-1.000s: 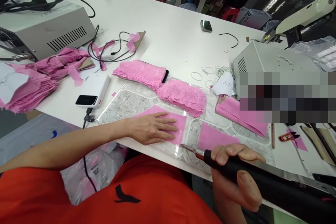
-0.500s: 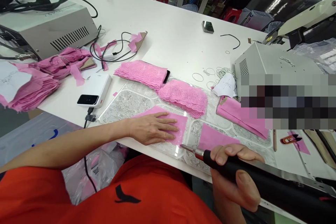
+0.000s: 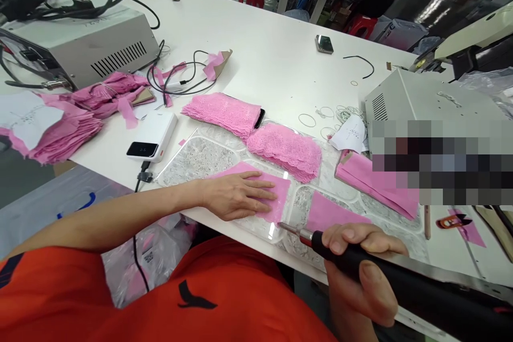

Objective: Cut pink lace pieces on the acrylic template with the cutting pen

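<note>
My left hand (image 3: pixel 234 196) lies flat, fingers spread, on a pink fabric piece (image 3: pixel 284 195) atop a clear-edged, marbled grey mat (image 3: pixel 188 157). In my right hand (image 3: pixel 366 278) is a thick black-handled tool (image 3: pixel 420 286) with a slim metal tip, fingers wrapped round its handle. That tip meets or hovers just by the fabric's near right corner; contact is unclear. Another pink piece (image 3: pixel 334 212) rests on the mat to the right, partly behind my right hand. Beyond my left hand are two stacks of pink lace, one on the left (image 3: pixel 222 112) and one on the right (image 3: pixel 284 149).
A white power bank (image 3: pixel 154 136) with a cable stands left of the mat. Grey metal boxes flank the work, one left (image 3: pixel 100 45) and one right (image 3: pixel 425 101). Folded pink fabric (image 3: pixel 374 184), orange-handled snips (image 3: pixel 451 221) and a phone (image 3: pixel 324 44) also lie on the table.
The whole view has shifted slightly, so things appear a little further right. My left hand stays on the fabric and the tool's tip stays at the same corner.
</note>
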`<action>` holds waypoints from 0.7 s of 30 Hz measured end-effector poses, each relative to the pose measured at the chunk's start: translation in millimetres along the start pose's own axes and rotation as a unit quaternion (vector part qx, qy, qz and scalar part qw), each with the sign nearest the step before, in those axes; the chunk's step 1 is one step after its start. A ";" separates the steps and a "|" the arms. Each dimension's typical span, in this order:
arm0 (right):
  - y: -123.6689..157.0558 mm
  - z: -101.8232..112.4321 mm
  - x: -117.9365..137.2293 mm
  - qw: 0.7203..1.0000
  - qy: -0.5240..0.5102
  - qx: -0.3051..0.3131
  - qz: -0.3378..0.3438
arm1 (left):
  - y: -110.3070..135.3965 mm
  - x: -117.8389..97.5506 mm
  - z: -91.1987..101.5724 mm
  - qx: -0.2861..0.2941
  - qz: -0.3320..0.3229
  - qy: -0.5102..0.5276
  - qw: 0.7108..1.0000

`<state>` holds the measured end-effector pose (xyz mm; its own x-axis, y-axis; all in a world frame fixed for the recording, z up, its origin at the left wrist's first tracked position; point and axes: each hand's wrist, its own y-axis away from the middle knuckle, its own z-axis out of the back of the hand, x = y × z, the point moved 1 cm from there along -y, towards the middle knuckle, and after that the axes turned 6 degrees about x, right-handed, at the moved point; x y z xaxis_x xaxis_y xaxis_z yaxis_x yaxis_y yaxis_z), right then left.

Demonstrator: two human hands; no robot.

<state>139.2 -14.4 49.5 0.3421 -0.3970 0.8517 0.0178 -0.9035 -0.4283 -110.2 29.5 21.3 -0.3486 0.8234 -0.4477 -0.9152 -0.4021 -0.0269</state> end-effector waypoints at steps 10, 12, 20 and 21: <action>-13.4 0.0 -6.8 0.998 -0.030 -0.046 0.003 | 41.3 8.2 29.7 -0.064 0.118 0.011 0.991; -15.3 -8.5 -10.5 0.998 -0.038 -0.049 -0.009 | 57.2 8.3 25.3 -0.064 0.144 0.010 0.987; -13.2 -59.3 -24.8 0.999 -0.035 -0.007 -0.038 | 83.3 13.1 15.3 -0.075 0.146 0.027 0.986; -13.1 -64.2 -26.6 0.999 -0.032 -0.003 -0.039 | 83.1 15.5 15.4 -0.077 0.141 0.026 0.987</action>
<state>69.5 -2.4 51.9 0.3996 -0.3137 0.8613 0.0421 -0.9324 -0.3591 -194.8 15.0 25.9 -0.5712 0.6496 -0.5017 -0.7399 -0.6722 -0.0280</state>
